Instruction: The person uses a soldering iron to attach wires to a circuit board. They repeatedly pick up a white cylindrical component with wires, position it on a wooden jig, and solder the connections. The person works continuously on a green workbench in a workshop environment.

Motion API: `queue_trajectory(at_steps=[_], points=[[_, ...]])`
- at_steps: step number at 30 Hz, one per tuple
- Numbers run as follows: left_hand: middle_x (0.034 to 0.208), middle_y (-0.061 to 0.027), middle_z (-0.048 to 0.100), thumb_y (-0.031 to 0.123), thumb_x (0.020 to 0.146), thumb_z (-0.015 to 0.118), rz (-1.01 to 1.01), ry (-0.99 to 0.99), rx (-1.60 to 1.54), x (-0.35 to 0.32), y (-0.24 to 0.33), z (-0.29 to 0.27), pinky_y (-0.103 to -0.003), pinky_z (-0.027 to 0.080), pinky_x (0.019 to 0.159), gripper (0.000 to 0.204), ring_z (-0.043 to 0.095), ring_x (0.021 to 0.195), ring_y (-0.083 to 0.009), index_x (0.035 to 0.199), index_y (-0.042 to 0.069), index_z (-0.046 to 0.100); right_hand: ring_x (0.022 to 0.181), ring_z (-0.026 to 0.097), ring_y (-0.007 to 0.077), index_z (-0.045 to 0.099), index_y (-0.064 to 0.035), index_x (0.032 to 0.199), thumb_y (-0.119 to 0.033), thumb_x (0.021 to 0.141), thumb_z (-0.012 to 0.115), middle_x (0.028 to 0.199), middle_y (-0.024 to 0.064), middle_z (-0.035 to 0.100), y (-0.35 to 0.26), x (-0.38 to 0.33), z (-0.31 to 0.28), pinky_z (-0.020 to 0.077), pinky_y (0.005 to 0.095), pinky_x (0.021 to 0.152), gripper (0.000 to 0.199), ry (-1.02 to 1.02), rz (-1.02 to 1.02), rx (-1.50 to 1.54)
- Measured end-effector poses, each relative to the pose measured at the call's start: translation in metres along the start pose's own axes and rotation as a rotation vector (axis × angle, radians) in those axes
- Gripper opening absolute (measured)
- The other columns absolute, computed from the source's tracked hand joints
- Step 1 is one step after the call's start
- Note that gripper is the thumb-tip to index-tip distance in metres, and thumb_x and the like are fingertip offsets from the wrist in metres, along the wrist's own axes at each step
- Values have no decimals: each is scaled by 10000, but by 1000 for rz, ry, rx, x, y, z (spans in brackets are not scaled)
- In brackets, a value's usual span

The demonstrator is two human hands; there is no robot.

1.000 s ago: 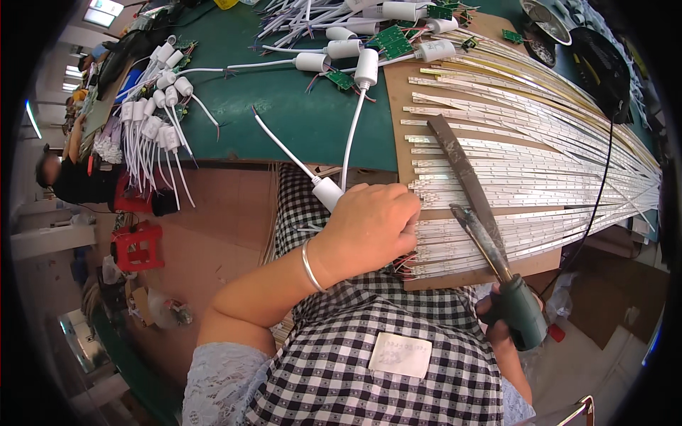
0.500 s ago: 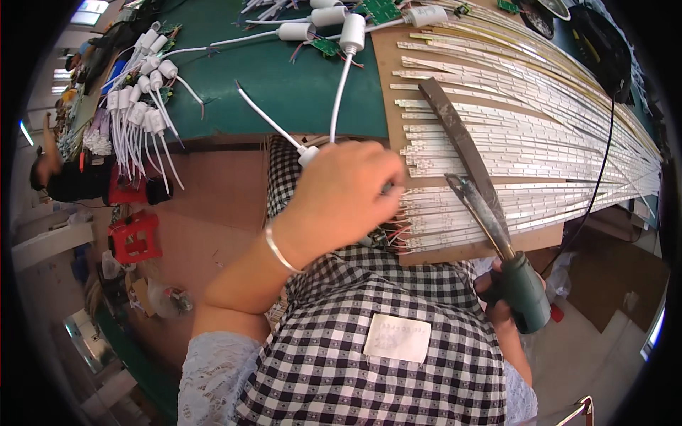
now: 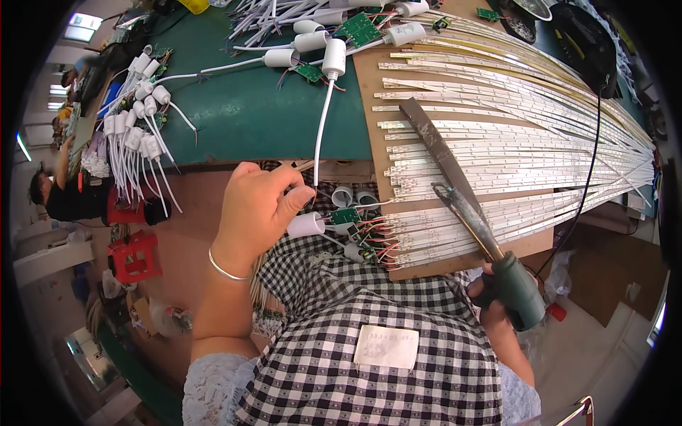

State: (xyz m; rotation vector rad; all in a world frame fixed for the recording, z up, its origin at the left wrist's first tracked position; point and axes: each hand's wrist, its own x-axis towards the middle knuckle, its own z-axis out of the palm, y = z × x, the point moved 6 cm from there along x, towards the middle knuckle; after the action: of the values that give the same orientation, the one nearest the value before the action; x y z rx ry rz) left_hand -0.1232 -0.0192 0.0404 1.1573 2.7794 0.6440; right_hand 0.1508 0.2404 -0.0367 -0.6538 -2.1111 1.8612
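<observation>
My left hand (image 3: pixel 259 206) is closed, its thumb and forefinger near the hanging tip of a white cable (image 3: pixel 323 128); what they hold, if anything, is hidden. Just right of it, a white cap (image 3: pixel 306 225) lies beside a small green circuit board (image 3: pixel 345 216), whose red wires run toward the LED strips (image 3: pixel 455 224). My right hand (image 3: pixel 497 302) grips the dark green handle of a soldering iron (image 3: pixel 522 295). The iron's worn metal shaft slants over the strips, its tip close to a dark flat bar (image 3: pixel 437 145) lying across them.
Many white LED strips fan out on a brown board (image 3: pixel 369 78). Capped cables (image 3: pixel 142 106) are heaped on the left of the green tabletop (image 3: pixel 256 128), with more caps and boards at the back. A black cord (image 3: pixel 593 177) crosses the right side. A red stool (image 3: pixel 135 255) stands on the floor.
My left hand has moved left and down, away from the strip ends, uncovering the white cap, board and red wires. The soldering iron stays in my right hand, nearly still. The view has shifted slightly.
</observation>
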Motion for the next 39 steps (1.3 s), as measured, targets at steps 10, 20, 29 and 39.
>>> queue_trajectory(at_steps=[10,20,29,39], points=[[660,-36,603,269,761,746,-121,17,60,37,3,18,-410,416,628,257,603,667,-255,724,84,572,596,597,134,557,6,1174,-692,807,620,677,68,616,-10,-1,3,474,244,549,791,35,-25,14],[866,-97,663,162,839,652,-86,122,323,57,-70,-62,-398,480,736,132,630,841,-288,906,48,658,609,595,127,559,-5,1179,-679,800,641,679,54,606,1,-2,0,469,242,555,777,-1,-17,19],[1003,-133,671,271,863,662,241,392,198,188,-33,16,-398,481,864,294,615,959,-318,1074,67,678,654,608,137,547,15,1184,-654,779,689,739,68,612,-9,-6,3,506,267,587,796,36,-34,105],[850,-85,613,155,820,675,357,115,-326,132,25,4,-405,442,771,205,588,826,-306,978,65,581,599,595,128,577,17,1165,-681,777,670,688,61,620,-11,1,5,466,231,532,804,65,63,97]])
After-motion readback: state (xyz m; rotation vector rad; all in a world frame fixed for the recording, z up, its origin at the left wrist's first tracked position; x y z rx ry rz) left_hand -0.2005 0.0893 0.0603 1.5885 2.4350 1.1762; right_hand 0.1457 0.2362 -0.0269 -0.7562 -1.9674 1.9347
